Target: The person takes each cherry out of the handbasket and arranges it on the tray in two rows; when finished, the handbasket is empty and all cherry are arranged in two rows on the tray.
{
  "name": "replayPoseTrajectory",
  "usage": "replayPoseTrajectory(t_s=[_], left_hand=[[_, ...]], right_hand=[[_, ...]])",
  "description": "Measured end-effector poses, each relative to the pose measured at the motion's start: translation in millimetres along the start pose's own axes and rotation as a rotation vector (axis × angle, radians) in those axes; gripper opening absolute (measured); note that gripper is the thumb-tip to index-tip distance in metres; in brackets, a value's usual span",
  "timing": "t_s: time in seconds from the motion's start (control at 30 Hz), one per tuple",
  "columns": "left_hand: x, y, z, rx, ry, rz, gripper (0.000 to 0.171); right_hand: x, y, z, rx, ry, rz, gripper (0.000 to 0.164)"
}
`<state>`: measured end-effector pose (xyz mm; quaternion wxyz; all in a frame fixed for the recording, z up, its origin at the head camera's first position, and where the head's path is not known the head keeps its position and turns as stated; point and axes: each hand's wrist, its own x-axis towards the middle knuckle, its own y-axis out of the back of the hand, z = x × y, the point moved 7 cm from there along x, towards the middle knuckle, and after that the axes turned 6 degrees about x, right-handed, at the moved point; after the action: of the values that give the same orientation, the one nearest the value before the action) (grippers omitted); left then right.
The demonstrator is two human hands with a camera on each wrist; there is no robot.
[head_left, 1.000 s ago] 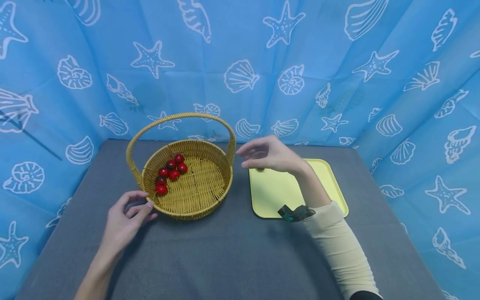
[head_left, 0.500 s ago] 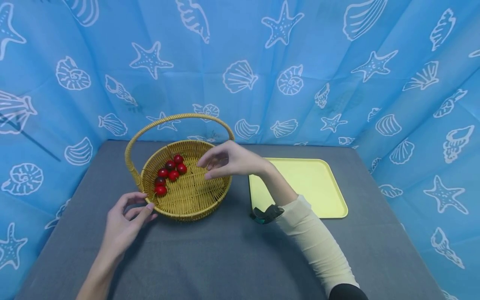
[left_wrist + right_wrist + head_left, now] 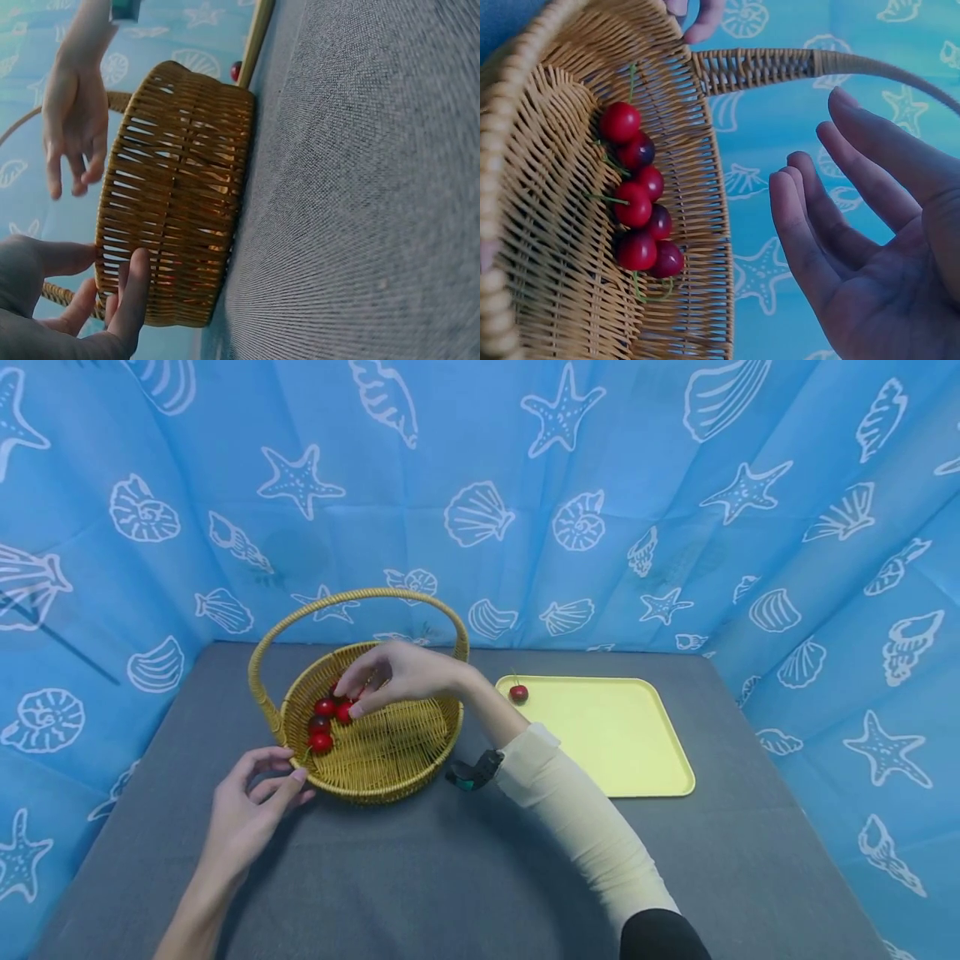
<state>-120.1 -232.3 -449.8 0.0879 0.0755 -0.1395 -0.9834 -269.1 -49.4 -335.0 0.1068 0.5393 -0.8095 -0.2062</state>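
A round wicker basket with a tall arched handle stands on the left of the table. Several red and dark red cherries, some with green stems, lie along one side inside it. My left hand holds the basket's near left rim between thumb and fingers. Over the basket hovers my right hand, fingers loosely bent and nothing between them. In the right wrist view it is apart from the cherries; in the head view it hides some of them. A single cherry sits on the yellow tray, in its far left corner.
Grey cloth covers the table. A blue curtain with white shells and starfish hangs behind and along both sides. The basket's handle arches up behind my right hand.
My right hand has moved left from the tray to above the cherries in the basket. The cherry on the tray is now fully in sight. My left hand stays at the rim.
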Motion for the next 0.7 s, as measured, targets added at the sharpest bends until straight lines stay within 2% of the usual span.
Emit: replayPoseTrajectory(t_s=[0.2, 0.37, 0.7], left_hand=[[-1.2, -0.6, 2.4, 0.013, -0.036, 0.012, 0.045], [-1.8, -0.1, 4.4, 0.018, -0.040, 0.017, 0.045], [-2.3, -0.8, 5.1, 0.010, -0.053, 0.024, 0.044]], right_hand=[[20, -1, 7, -0.007, -0.051, -0.014, 0.037], [31, -2, 18, 0.014, -0.109, -0.022, 0.038], [44, -1, 44, 0.159, -0.237, 0.008, 0.040]])
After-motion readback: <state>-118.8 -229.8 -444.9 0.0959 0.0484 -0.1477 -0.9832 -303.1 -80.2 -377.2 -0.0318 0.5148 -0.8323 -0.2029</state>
